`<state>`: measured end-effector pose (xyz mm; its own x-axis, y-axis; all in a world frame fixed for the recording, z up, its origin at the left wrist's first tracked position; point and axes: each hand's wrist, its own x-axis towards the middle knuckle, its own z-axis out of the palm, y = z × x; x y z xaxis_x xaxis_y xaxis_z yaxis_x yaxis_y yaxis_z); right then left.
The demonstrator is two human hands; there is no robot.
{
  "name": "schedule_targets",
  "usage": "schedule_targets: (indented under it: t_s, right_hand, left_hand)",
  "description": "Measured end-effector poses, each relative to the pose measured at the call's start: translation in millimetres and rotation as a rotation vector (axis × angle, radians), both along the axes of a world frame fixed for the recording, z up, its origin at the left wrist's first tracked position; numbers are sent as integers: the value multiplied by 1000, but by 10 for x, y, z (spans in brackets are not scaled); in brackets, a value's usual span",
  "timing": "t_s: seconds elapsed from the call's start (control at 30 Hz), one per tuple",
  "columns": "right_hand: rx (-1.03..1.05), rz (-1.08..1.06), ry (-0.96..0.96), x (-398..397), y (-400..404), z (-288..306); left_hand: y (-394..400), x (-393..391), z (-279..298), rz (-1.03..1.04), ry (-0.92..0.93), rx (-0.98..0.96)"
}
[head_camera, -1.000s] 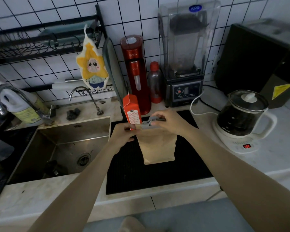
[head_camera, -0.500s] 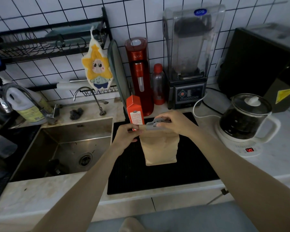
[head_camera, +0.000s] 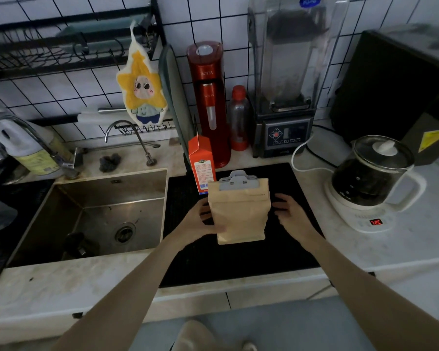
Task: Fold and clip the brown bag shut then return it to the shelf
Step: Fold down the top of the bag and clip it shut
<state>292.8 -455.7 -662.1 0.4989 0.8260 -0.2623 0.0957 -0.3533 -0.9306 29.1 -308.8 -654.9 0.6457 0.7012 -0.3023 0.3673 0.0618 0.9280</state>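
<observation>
The brown bag (head_camera: 240, 214) stands upright on the black cooktop (head_camera: 238, 262), its top folded over and pinched by a grey clip (head_camera: 237, 181). My left hand (head_camera: 200, 221) wraps the bag's lower left side, thumb across its front. On the other side, my right hand (head_camera: 288, 211) sits beside the bag's right edge with fingers spread; whether it touches the bag I cannot tell. A black wire shelf (head_camera: 61, 49) hangs on the tiled wall at the upper left.
An orange carton (head_camera: 202, 163) stands just behind the bag's left corner. Behind it are a red soda maker (head_camera: 209, 97), a bottle (head_camera: 238, 120) and a blender (head_camera: 287, 79). A glass kettle (head_camera: 375, 178) stands at the right, a steel sink (head_camera: 99, 214) at the left.
Both hands have let go of the clip and the bag's top and dropped down to the bag's sides. The clip stays on the folded top.
</observation>
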Motion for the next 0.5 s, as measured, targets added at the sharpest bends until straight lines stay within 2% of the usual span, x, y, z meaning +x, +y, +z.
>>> schedule_targets:
  t_s: [0.13,0.23,0.3,0.5]
  right_hand:
    - [-111,235,8,-154,21,-62]
    - [-79,246,35,-161,68,-74]
    - [-80,325,54,-150,81,-65]
    - [-93,379,-124,-94,104,-164]
  left_hand:
    - [-100,68,-163,-114,126,132]
    - [-134,114,-180,-105,98,175]
    - [-143,151,-191,-99,77,174]
    - [-142,207,-303,17,49,184]
